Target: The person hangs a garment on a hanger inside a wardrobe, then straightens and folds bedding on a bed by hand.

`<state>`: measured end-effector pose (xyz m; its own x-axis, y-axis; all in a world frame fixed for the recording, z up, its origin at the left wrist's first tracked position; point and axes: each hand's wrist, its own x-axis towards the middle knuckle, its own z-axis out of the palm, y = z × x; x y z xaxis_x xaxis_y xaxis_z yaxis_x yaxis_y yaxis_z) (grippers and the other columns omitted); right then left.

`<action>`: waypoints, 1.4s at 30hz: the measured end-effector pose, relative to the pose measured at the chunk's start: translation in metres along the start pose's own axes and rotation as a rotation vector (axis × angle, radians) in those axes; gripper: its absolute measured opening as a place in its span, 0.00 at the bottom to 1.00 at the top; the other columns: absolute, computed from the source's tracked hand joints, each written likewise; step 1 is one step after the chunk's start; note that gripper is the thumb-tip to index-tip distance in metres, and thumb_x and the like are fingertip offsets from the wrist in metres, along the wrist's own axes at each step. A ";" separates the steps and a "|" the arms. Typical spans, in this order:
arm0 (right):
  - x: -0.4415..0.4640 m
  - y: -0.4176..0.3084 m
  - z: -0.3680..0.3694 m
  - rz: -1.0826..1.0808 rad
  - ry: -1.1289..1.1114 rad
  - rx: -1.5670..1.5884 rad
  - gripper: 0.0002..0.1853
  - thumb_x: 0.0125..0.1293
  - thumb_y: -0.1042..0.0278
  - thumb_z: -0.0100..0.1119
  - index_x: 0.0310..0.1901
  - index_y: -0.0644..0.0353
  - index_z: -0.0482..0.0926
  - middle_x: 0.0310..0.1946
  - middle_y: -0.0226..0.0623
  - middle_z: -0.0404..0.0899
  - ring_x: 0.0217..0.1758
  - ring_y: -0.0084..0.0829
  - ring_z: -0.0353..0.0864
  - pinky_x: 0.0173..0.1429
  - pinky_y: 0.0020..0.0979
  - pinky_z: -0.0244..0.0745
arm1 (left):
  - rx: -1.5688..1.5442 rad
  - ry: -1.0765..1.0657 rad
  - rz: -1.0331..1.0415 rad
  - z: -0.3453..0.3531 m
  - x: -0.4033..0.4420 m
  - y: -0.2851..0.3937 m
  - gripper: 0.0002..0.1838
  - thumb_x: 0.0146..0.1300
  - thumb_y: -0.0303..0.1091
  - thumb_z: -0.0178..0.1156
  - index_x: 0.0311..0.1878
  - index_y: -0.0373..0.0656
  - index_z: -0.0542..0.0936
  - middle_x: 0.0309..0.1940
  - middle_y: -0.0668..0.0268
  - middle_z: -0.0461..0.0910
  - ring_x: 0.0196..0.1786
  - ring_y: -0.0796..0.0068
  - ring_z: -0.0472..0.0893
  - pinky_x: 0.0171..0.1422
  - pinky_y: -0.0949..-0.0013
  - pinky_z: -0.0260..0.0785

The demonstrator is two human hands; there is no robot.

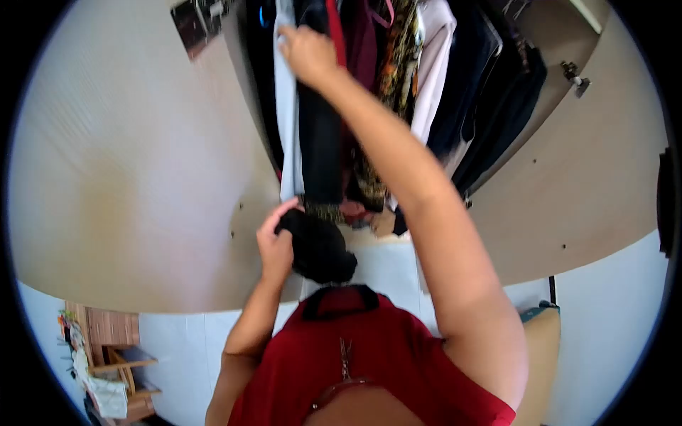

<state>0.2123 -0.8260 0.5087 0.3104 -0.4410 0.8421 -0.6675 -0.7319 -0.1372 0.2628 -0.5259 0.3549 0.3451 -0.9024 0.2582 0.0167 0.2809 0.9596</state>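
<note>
Your left hand (275,245) has its fingers closed on the bunched black cloth (318,247), near the centre, towards 8 o'clock. At 11 o'clock your right hand (311,57) meets the pale blue garment (287,121); it seems only to touch, but blur hides its grip, so you cannot tell. Support the cloth's sagging end, clear of the hanging hems, and part garments gently.

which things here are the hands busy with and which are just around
With the hands:
- black cloth, held in the left hand
- pale blue garment, by the right hand; its grip is unclear

Just around:
- pale pink garment, hanging
- wardrobe doors
- what looks like a wooden chair, lower left
</note>
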 end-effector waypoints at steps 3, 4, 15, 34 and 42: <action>0.000 0.036 0.013 -0.025 0.026 -0.090 0.13 0.65 0.59 0.49 0.45 0.48 0.81 0.34 0.44 0.79 0.33 0.47 0.83 0.38 0.47 0.79 | 0.088 0.010 -0.013 -0.017 -0.008 0.000 0.29 0.45 0.11 0.39 0.51 0.33 0.79 0.41 0.62 0.79 0.47 0.73 0.77 0.59 0.73 0.65; -0.002 0.041 0.008 0.007 -0.043 -0.109 0.13 0.64 0.59 0.50 0.43 0.50 0.81 0.33 0.45 0.80 0.34 0.47 0.83 0.39 0.47 0.79 | 0.066 0.010 -0.044 -0.023 -0.012 -0.004 0.29 0.45 0.11 0.39 0.51 0.33 0.80 0.41 0.63 0.79 0.47 0.74 0.77 0.59 0.74 0.65; -0.053 0.123 -0.008 0.252 -0.405 -0.463 0.19 0.67 0.69 0.42 0.55 0.46 0.78 0.34 0.45 0.84 0.38 0.43 0.84 0.43 0.42 0.78 | 0.130 0.097 -0.117 -0.046 -0.036 -0.013 0.30 0.44 0.11 0.39 0.50 0.35 0.80 0.41 0.63 0.79 0.46 0.75 0.77 0.58 0.74 0.66; -0.123 0.043 -0.119 -0.329 0.223 -0.057 0.09 0.51 0.72 0.60 0.36 0.54 0.83 0.39 0.39 0.79 0.45 0.40 0.78 0.48 0.41 0.71 | 0.095 0.102 -0.179 -0.030 -0.030 -0.007 0.30 0.42 0.11 0.40 0.50 0.32 0.79 0.42 0.60 0.79 0.47 0.69 0.78 0.58 0.69 0.68; -0.134 0.140 -0.186 0.058 0.331 -0.428 0.25 0.63 0.66 0.60 0.62 0.61 0.70 0.60 0.47 0.71 0.62 0.43 0.71 0.65 0.42 0.66 | 0.329 -0.019 0.160 -0.023 -0.031 -0.029 0.29 0.41 0.12 0.52 0.50 0.42 0.79 0.47 0.56 0.80 0.53 0.60 0.78 0.61 0.64 0.68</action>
<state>-0.0486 -0.7729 0.4740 0.0813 -0.2362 0.9683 -0.9146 -0.4038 -0.0218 0.2731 -0.4983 0.3167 0.3013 -0.8622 0.4073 -0.3402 0.3019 0.8906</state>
